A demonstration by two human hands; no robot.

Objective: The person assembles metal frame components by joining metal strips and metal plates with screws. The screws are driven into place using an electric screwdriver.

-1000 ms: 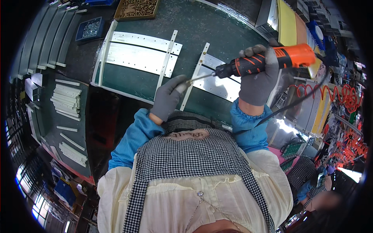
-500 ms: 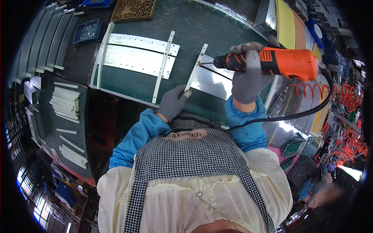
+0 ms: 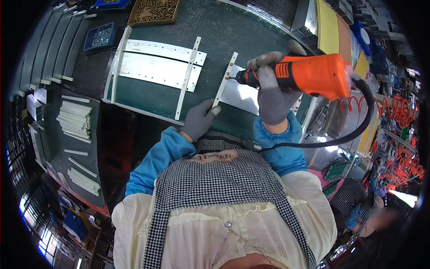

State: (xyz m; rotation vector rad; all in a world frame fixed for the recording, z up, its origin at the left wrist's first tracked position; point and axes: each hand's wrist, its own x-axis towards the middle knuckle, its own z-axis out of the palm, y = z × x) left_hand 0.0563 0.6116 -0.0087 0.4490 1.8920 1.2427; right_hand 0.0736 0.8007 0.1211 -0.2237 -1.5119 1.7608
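So the right hand (image 3: 274,101) has its gloved fingers wrapped round an orange-and-black electric screwdriver (image 3: 313,74), right of centre in the upper half of the frame. Its bit points left, down at the brass screws (image 3: 230,64) in a white drilled strip (image 3: 220,91); can't tell if it's actually seated. The left hand (image 3: 197,120), near frame centre, is pinching that strip's lower end between thumb and fingers, well below the bit. Strip lies across shiny metal panels (image 3: 237,97) on the dark green tabletop (image 3: 215,31). Another panel assembly (image 3: 152,69) sits upper left, with a tray of brass screws (image 3: 154,11) up at the top edge.
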